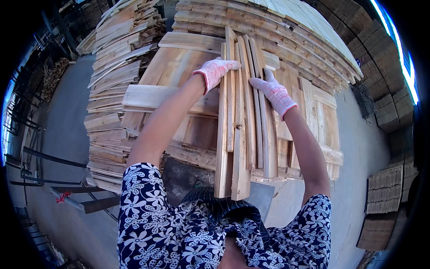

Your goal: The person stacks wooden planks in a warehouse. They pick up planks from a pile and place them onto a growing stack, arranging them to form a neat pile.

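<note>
A bundle of long, narrow wooden boards (239, 130) lies lengthwise in front of me, the strips leaning on edge side by side with their near ends uneven. My left hand (216, 72), in a white-and-pink knit glove, grips the bundle's left side near its far end, a digit reaching over the top. On the opposite side my right hand (276, 95), gloved alike, closes on the rightmost boards, with the thumb across them and a finger pointing away. The undersides of both hands are hidden. Beneath the bundle are wide wooden panels (165, 71) with crosswise battens.
Stacked boards rise at the left (112, 85), and a long pile (268, 27) spans the far side. A metal frame (85, 199) juts out at the lower left. Brown stacks (384, 190) stand along the right, beyond grey floor (363, 134).
</note>
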A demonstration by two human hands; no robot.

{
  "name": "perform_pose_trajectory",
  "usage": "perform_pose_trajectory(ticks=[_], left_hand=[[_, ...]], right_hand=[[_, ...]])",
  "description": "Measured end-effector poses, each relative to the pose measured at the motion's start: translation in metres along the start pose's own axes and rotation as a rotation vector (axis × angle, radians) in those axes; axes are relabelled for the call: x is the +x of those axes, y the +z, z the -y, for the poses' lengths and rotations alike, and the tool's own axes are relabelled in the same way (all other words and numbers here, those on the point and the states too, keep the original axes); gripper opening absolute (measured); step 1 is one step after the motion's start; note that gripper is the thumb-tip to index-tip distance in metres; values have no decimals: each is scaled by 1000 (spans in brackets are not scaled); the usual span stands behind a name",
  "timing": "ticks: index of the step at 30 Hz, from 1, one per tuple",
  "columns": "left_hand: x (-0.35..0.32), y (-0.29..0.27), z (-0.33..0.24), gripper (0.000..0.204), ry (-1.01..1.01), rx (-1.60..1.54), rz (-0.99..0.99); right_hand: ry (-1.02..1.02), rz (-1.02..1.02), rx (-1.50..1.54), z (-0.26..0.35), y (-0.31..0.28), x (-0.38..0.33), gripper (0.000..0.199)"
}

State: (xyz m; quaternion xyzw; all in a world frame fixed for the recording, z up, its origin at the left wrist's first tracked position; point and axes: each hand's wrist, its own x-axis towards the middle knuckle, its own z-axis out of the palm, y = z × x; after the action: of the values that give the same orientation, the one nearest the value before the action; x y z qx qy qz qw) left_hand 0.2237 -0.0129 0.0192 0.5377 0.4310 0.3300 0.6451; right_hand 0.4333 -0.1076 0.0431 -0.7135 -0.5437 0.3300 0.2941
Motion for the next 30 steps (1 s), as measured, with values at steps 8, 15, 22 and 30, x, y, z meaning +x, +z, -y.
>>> perform_pose_trajectory(ticks=[8, 15, 22, 30], left_hand=[[6, -68, -1, 42, 224, 416, -50], [-16, -71, -75, 83, -126, 1068, -275], [-18, 17, -55, 83, -239, 1364, -378], [-78, 28, -20, 79, -243, 1309, -505]], right_hand=[[77, -56, 201, -76, -115, -21, 90], [255, -231, -462, -286, -242, -45, 93], [152, -261, -476, -276, -184, -26, 73], [-197, -337, -713, -189, -162, -25, 61]])
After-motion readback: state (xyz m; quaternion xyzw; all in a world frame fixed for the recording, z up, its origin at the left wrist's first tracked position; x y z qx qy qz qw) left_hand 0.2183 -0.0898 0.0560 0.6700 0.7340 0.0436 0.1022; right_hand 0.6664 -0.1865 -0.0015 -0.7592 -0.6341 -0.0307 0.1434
